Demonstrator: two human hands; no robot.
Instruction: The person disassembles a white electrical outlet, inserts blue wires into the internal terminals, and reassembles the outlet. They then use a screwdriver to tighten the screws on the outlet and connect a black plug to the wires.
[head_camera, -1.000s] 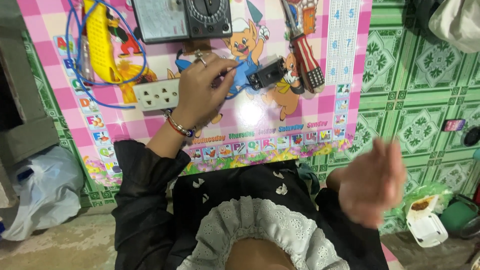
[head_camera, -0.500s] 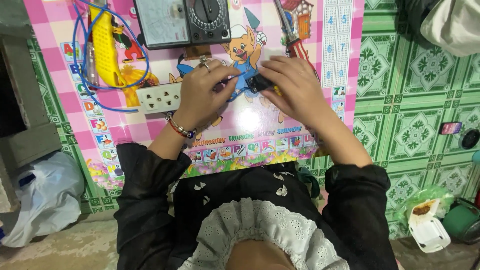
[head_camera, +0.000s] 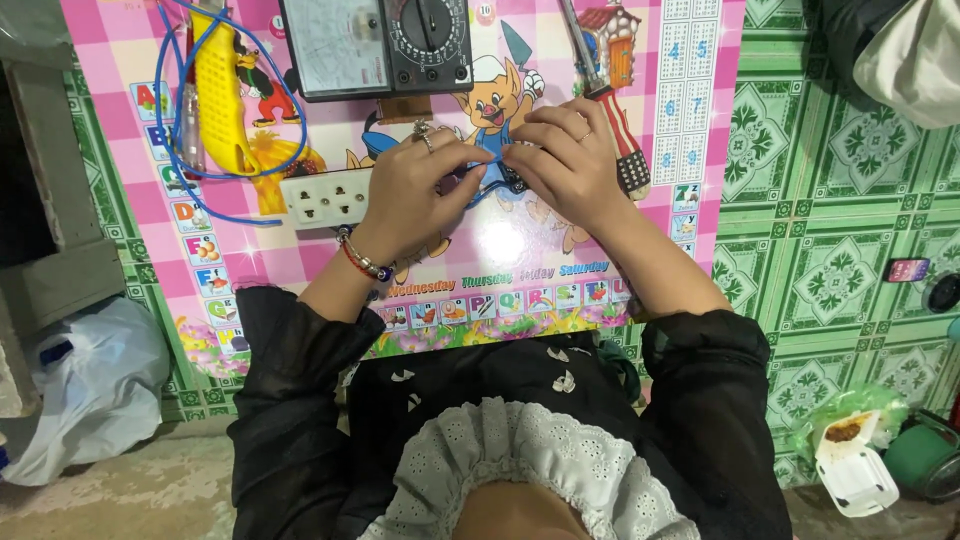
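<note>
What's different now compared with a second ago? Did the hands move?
The right hand, raised off to the side a second ago, came in over the pink mat and now grips the small black part together with the left hand. The white socket strip, yellow tool and meter stayed put.

Green patterned floor tiles (head_camera: 830, 270) lie beside bare concrete (head_camera: 120, 500) and a grey block (head_camera: 60, 200).
</note>
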